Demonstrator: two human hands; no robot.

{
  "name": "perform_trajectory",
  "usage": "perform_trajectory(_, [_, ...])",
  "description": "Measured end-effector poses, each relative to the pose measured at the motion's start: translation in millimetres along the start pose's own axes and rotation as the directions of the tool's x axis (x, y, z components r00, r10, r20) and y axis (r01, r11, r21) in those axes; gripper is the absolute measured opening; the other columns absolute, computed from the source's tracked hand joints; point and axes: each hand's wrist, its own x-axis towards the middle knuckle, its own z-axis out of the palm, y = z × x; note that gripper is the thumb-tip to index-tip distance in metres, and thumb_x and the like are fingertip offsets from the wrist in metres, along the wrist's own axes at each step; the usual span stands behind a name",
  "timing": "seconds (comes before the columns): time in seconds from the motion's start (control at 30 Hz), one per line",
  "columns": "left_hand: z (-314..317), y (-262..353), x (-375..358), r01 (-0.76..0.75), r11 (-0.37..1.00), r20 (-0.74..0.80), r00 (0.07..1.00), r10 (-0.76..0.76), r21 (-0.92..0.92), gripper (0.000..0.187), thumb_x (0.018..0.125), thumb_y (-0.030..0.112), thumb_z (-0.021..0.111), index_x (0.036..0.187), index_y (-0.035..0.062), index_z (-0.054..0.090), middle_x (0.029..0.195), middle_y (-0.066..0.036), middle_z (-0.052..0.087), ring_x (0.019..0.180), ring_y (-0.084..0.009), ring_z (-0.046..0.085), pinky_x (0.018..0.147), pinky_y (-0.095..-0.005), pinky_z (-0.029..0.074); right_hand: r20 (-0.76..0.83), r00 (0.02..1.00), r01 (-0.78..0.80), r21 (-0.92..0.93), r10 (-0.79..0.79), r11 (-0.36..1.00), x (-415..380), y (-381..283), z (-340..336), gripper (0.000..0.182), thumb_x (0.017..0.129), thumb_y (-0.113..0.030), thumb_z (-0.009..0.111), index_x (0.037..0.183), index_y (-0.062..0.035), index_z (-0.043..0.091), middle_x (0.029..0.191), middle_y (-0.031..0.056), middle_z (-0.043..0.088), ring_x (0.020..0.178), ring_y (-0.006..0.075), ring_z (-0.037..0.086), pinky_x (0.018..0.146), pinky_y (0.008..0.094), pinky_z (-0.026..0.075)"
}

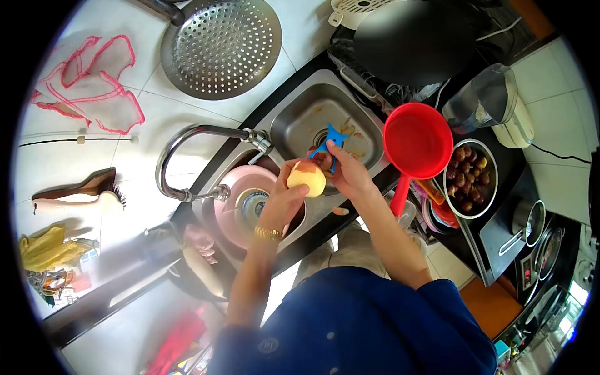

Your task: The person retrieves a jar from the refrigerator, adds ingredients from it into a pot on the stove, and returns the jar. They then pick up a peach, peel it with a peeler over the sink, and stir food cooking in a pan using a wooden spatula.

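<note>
Over the front edge of the sink [290, 112], my left hand [284, 200] grips a partly peeled apple [307, 181]. Pale yellow flesh shows on most of it, with reddish skin left toward the top. My right hand [352, 174] is closed round a blue peeler [336, 135], held beside the upper side of the apple. Strips of peel [357, 139] lie in the sink below. One small peel piece [340, 211] rests on the dark counter edge near my right wrist.
A pink basin [226, 203] sits left, under the curved faucet [164, 164]. On the right are a red dipper [417, 139], a metal bowl [495, 184] of brown round fruits, a clear plastic jug [481, 97] and a small pot [528, 222]. A perforated skimmer [222, 47] hangs on the wall.
</note>
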Motion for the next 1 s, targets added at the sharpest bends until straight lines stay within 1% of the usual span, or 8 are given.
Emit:
perform_trajectory(0.17, [8, 9, 0, 0.020, 0.996, -0.036, 0.999, -0.017, 0.088, 0.072, 0.081, 0.006, 0.083, 0.140, 0.0034, 0.044, 0.133, -0.011, 0.058, 0.124, -0.0230, 0.059, 0.105, -0.0382, 0.049, 0.041, 0.999, 0.040, -0.332, -0.028, 0.942, -14, 3, 10, 0.031, 0.105, -0.026, 0.064, 0.082, -0.0064, 0.059, 0.111, 0.0141, 0.073, 0.101, 0.0243, 0.070, 0.096, 0.0385, 0.056])
perform_trajectory(0.37, [1, 9, -3, 0.024, 0.965, -0.040, 0.999, -0.014, 0.262, 0.074, 0.077, 0.004, 0.083, 0.140, 0.0039, 0.045, 0.130, -0.010, 0.059, 0.124, -0.0220, 0.059, 0.105, -0.0364, 0.050, -0.028, 1.000, 0.001, 0.035, 0.000, 0.999, 18, -2, -13, 0.024, 0.106, -0.024, 0.063, 0.090, -0.0063, 0.064, 0.092, 0.0092, 0.069, 0.093, 0.0197, 0.067, 0.085, 0.0331, 0.053])
perform_trajectory(0.5, [14, 15, -4, 0.099, 0.905, -0.125, 0.991, -0.051, 0.415, 0.077, 0.077, 0.007, 0.084, 0.143, 0.0024, 0.044, 0.131, -0.010, 0.060, 0.122, -0.0221, 0.060, 0.105, -0.0352, 0.050, 0.031, 0.998, 0.051, -0.135, -0.047, 0.990, -5, -6, 1, 0.024, 0.105, -0.027, 0.065, 0.093, -0.0065, 0.066, 0.090, 0.0063, 0.069, 0.090, 0.0170, 0.066, 0.085, 0.0306, 0.051])
perform_trajectory(0.6, [28, 19, -2, 0.083, 0.845, -0.125, 0.992, -0.019, 0.528, 0.078, 0.076, 0.008, 0.086, 0.141, 0.0029, 0.044, 0.127, -0.009, 0.060, 0.120, -0.0197, 0.060, 0.102, -0.0332, 0.051, 0.028, 0.992, 0.121, -0.509, -0.125, 0.852, -22, 9, 14, 0.028, 0.099, -0.034, 0.071, 0.096, -0.0059, 0.070, 0.089, 0.0001, 0.069, 0.082, 0.0082, 0.059, 0.072, 0.0257, 0.045])
perform_trajectory(0.7, [26, 16, -3, 0.026, 0.795, -0.077, 0.997, 0.027, 0.606, 0.078, 0.075, 0.007, 0.087, 0.140, 0.0039, 0.044, 0.125, -0.008, 0.060, 0.117, -0.0179, 0.060, 0.101, -0.0320, 0.051, -0.144, 0.985, 0.034, -0.401, -0.099, 0.916, -1, 1, -13, 0.026, 0.102, -0.030, 0.068, 0.097, -0.0046, 0.068, 0.088, 0.0038, 0.069, 0.085, 0.0138, 0.065, 0.071, 0.0301, 0.050])
perform_trajectory(0.83, [25, 17, 0, -0.066, 0.789, -0.023, 0.995, 0.101, 0.611, 0.078, 0.074, 0.006, 0.088, 0.139, 0.0053, 0.045, 0.124, -0.007, 0.060, 0.115, -0.0170, 0.060, 0.100, -0.0310, 0.052, -0.083, 0.995, 0.053, -0.042, -0.056, 0.998, 8, -7, -29, 0.024, 0.105, -0.024, 0.063, 0.100, -0.0012, 0.064, 0.090, 0.0122, 0.069, 0.096, 0.0293, 0.072, 0.079, 0.0403, 0.059])
perform_trajectory(0.9, [21, 16, -3, -0.040, 0.800, -0.046, 0.995, 0.084, 0.599, 0.079, 0.074, 0.007, 0.089, 0.139, 0.0048, 0.045, 0.124, -0.007, 0.060, 0.114, -0.0168, 0.061, 0.099, -0.0309, 0.052, -0.071, 0.994, 0.079, -0.030, -0.081, 0.996, 1, 1, -31, 0.026, 0.105, -0.028, 0.064, 0.101, -0.0025, 0.067, 0.093, 0.0092, 0.070, 0.092, 0.0222, 0.070, 0.079, 0.0351, 0.055])
perform_trajectory(1.0, [22, 15, 2, 0.012, 0.754, -0.121, 0.989, 0.090, 0.657, 0.077, 0.075, 0.008, 0.090, 0.138, 0.0028, 0.046, 0.123, -0.009, 0.060, 0.112, -0.0174, 0.062, 0.097, -0.0314, 0.054, -0.086, 0.986, 0.097, -0.414, -0.145, 0.905, -8, 4, -21, 0.027, 0.102, -0.033, 0.070, 0.097, -0.0061, 0.073, 0.090, -0.0009, 0.068, 0.084, 0.0077, 0.059, 0.080, 0.0258, 0.046])
